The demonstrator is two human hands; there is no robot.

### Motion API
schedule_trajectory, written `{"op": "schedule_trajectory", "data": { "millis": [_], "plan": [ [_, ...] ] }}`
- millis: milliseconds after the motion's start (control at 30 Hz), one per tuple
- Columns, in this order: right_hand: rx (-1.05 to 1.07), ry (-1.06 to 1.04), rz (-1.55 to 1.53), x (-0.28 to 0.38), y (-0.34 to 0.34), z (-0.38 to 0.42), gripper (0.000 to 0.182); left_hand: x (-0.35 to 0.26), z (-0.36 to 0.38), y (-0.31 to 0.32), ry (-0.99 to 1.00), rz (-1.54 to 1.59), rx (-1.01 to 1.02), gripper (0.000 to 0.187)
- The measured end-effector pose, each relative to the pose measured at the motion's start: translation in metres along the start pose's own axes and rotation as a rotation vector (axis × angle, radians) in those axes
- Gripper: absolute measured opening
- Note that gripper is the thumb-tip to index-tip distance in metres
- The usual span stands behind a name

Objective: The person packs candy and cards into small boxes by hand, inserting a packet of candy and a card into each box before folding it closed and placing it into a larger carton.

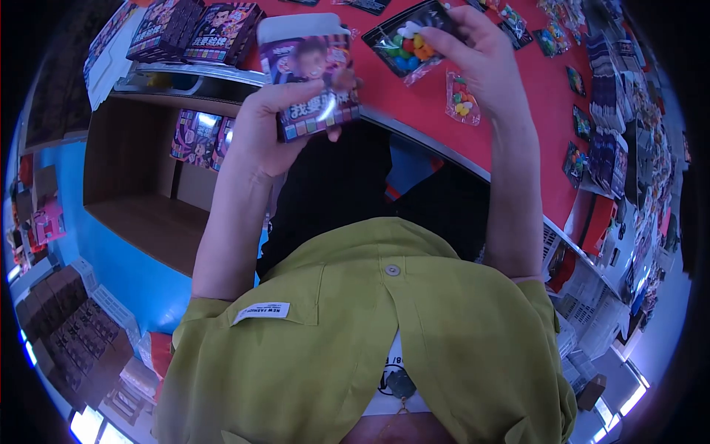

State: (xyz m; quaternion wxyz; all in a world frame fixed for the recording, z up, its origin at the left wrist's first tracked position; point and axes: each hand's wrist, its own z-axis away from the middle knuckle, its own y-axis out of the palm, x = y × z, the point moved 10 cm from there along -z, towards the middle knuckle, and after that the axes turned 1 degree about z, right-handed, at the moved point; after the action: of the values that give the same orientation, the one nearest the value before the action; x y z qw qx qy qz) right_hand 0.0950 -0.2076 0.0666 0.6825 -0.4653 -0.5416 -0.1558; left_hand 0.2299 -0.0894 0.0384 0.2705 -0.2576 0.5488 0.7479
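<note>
My left hand (275, 127) is wrapped round a purple printed carton (310, 53), its thumb across the front. The carton's pale top flap stands raised. Over the red table, my right hand (481, 55) pinches a black-edged flat packet (381, 46) together with a clear bag of colourful candies (405, 53), thumb on top. Both lie to the right of the carton and apart from it. Just below my right hand, another small clear candy bag (463, 100) rests on the table.
Stacked printed cartons (222, 33) stand at the back left. Below them, a brown open-fronted box (140, 163) holds several cartons. On the red table (421, 122), candy bags (551, 37) lie at the far right, beside rows of flattened cartons (608, 96).
</note>
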Motion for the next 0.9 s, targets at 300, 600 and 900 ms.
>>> {"op": "schedule_trajectory", "data": {
  "millis": [300,600,900],
  "plan": [
    [-0.059,-0.119,-0.109,0.037,-0.037,0.018,0.032,0.064,0.019,0.074,-0.493,0.118,0.542,0.054],
    [-0.122,-0.528,-0.114,0.093,-0.036,0.052,0.016,0.051,-0.016,0.067,-0.225,-0.184,0.47,0.072],
    [-0.102,-0.364,0.156,0.025,-0.016,0.07,0.019,0.04,-0.046,0.075,0.207,-0.669,0.412,0.048]
  ]
}}
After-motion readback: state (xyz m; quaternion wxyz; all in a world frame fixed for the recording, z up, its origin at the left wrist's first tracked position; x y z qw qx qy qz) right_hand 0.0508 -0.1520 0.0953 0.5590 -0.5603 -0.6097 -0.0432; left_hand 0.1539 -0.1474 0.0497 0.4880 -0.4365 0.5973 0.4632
